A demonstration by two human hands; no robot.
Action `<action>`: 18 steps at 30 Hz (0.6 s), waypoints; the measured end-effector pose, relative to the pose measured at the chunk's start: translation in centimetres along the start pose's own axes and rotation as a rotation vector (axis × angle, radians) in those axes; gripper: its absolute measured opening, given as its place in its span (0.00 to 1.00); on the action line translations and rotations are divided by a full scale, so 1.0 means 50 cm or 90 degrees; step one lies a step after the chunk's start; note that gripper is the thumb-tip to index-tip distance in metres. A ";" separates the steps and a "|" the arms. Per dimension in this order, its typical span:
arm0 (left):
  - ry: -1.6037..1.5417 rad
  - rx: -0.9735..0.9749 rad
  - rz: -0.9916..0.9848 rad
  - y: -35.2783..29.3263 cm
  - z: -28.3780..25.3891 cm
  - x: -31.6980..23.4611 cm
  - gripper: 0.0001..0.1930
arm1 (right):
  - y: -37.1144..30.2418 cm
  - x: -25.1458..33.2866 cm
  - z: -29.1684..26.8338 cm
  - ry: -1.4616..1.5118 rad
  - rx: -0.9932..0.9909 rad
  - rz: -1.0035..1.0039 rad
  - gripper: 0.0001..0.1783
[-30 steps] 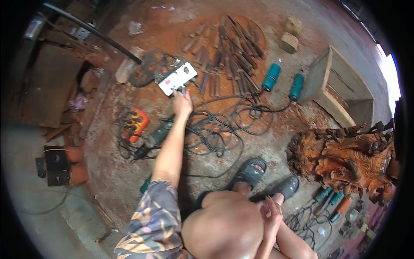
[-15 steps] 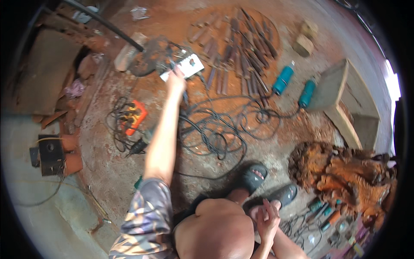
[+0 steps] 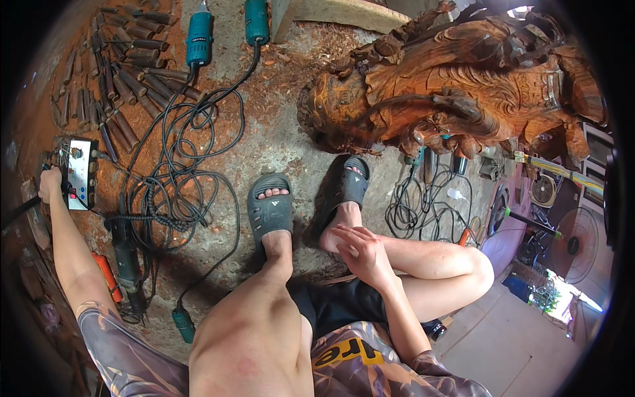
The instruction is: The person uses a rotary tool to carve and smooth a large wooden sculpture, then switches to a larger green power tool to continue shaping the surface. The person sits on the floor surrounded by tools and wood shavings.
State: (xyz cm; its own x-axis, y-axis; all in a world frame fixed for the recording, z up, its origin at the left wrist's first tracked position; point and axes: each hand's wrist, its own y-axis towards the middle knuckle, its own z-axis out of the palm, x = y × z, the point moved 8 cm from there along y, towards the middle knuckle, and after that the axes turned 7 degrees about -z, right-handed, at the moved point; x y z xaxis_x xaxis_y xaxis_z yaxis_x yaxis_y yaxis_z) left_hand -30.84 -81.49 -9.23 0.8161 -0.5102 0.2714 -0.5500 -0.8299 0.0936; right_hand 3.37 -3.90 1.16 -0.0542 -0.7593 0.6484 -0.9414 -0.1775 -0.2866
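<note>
My left hand [image 3: 51,184] is stretched out to the far left, at the edge of a white control box [image 3: 81,169] with knobs. Its fingers are curled round something dark that I cannot make out. Next to the box lies a wide spread of carving chisels [image 3: 129,86] with dark wooden handles. My right hand [image 3: 362,253] hangs over my bent leg near the ankle. Its fingers are stretched out, and nothing is in it. Between the box and my sandalled feet, black cables [image 3: 165,205] lie in loose coils.
Two teal power tools, one upright in view [image 3: 198,40] and another [image 3: 256,23], lie beyond the cables. A large carved wooden sculpture [image 3: 456,92] fills the upper right. A dark power tool [image 3: 124,251] and an orange object [image 3: 107,274] lie beside my left arm. A fan [image 3: 572,245] stands right.
The view has swung to the right, so the box and chisels now appear farther left and more of the sculpture shows. My left hand stays at the box; my right hand remains by my leg.
</note>
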 end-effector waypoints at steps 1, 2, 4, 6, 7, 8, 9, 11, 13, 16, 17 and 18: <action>-0.003 0.023 -0.038 0.003 0.005 0.011 0.27 | 0.001 0.000 0.002 0.005 0.001 0.008 0.23; -0.006 0.045 -0.076 0.003 0.010 0.023 0.28 | 0.003 0.001 0.004 0.006 0.001 0.004 0.23; -0.010 0.051 -0.103 0.001 0.011 0.040 0.29 | 0.008 -0.003 0.006 0.008 0.003 0.011 0.22; -0.013 0.021 -0.081 -0.007 0.000 0.049 0.29 | 0.014 -0.003 -0.005 0.003 -0.016 -0.014 0.24; -0.044 0.025 -0.101 -0.013 -0.005 0.058 0.29 | 0.014 -0.005 -0.013 0.002 -0.025 -0.023 0.25; -0.074 0.028 -0.122 -0.023 -0.011 0.068 0.29 | 0.013 -0.008 -0.025 0.007 -0.042 -0.019 0.24; -0.105 0.031 -0.142 -0.031 -0.021 0.071 0.29 | 0.010 -0.010 -0.040 -0.011 -0.061 -0.024 0.23; -0.228 -0.089 -0.071 -0.058 -0.081 0.047 0.28 | 0.000 -0.021 -0.069 -0.057 -0.098 0.005 0.22; -0.339 -0.155 0.002 -0.096 -0.138 0.003 0.27 | -0.024 -0.039 -0.106 -0.001 -0.180 0.082 0.20; -0.540 -0.246 0.271 -0.204 -0.247 -0.106 0.23 | -0.067 -0.055 -0.147 0.069 -0.211 0.187 0.21; -0.640 -0.255 0.340 -0.252 -0.280 -0.134 0.23 | -0.085 -0.048 -0.169 0.061 -0.211 0.187 0.21; -0.715 -0.233 0.390 -0.296 -0.314 -0.165 0.19 | -0.110 -0.029 -0.206 0.053 -0.239 0.149 0.21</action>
State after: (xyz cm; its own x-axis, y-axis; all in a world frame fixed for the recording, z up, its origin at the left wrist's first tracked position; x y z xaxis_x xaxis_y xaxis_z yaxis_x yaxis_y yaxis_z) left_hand -32.20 -61.48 2.17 0.0270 -0.8322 -0.5539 -0.7497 -0.3833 0.5394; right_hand 5.18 4.62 9.07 -0.2928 -0.6959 0.6558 -0.9551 0.2449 -0.1667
